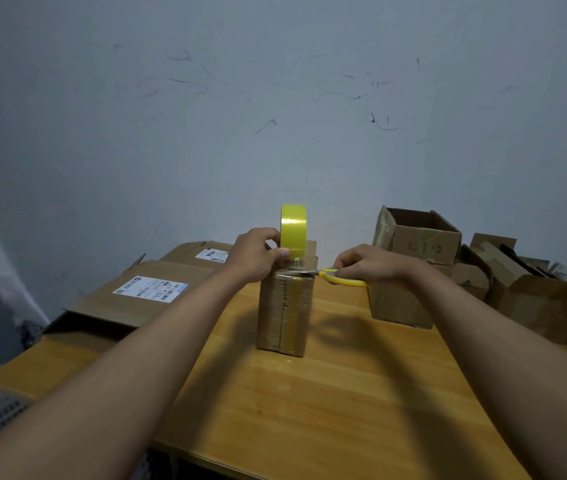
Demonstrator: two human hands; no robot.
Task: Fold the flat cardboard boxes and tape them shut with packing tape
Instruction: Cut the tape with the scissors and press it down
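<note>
A small upright cardboard box (285, 313) stands in the middle of the wooden table (310, 403), with clear tape running down its front seam. My left hand (258, 254) holds a yellow roll of packing tape (293, 230) on edge above the box's top, and a strip of tape runs from the roll down to the box. My right hand (368, 263) grips yellow-handled scissors (341, 277). Their blades point left and reach the tape strip at the box's top edge.
Flat cardboard boxes with white shipping labels (143, 292) lie at the table's left. Several folded and open boxes (420, 237) are stacked at the right back. A scuffed grey wall stands directly behind the table.
</note>
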